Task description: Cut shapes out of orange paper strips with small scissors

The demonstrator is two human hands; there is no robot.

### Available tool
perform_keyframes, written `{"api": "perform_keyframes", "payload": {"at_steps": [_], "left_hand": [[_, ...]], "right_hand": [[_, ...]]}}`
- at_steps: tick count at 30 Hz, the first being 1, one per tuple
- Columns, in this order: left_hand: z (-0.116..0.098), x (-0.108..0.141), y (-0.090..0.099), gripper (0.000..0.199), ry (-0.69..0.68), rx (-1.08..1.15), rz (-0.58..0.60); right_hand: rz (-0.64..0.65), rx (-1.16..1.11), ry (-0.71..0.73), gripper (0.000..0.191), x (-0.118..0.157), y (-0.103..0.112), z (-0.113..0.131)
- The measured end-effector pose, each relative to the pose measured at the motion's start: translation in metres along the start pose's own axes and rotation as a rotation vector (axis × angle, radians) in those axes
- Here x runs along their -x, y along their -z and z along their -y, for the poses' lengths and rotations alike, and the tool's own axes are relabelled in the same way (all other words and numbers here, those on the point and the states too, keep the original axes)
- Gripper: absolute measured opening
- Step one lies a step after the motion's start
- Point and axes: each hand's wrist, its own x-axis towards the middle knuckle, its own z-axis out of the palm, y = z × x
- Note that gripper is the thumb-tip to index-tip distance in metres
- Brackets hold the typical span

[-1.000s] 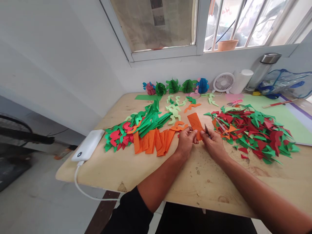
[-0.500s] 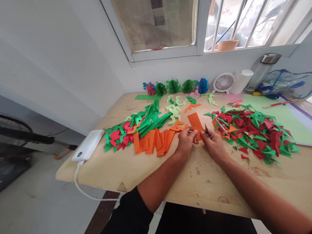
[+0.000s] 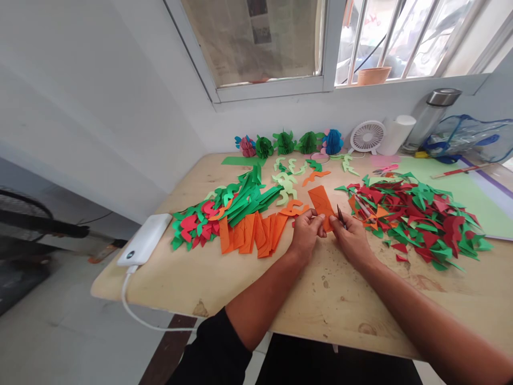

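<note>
An orange paper strip [image 3: 320,202] with faint drawn lines is pinched at its lower left edge by my left hand [image 3: 308,232]. My right hand [image 3: 351,237] touches the strip's lower right edge and also holds dark-bladed scissors [image 3: 340,214], their tips pointing up and away. Left of my hands, several folded orange strips [image 3: 249,233] lie side by side. Behind them are green strips [image 3: 248,200] and red and green cut shapes [image 3: 198,225]. Orange cut-outs [image 3: 294,207] and pale green cut-outs [image 3: 287,184] lie just beyond my left hand.
A heap of red and green scraps [image 3: 425,219] covers the table's right side. Honeycomb paper figures [image 3: 285,143], a small white fan [image 3: 367,137] and a bottle [image 3: 435,115] stand along the wall. A white power bank [image 3: 145,239] with a cable lies at the left edge.
</note>
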Motion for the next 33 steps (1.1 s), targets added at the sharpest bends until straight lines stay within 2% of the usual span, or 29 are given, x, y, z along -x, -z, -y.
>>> {"api": "perform_keyframes", "payload": {"at_steps": [33], "left_hand": [[-0.0027,-0.0034,0.0029,0.019,-0.017,0.002,-0.038]], "right_hand": [[-0.028,0.023,0.061,0.031,0.0005,0.0011,0.0056]]}}
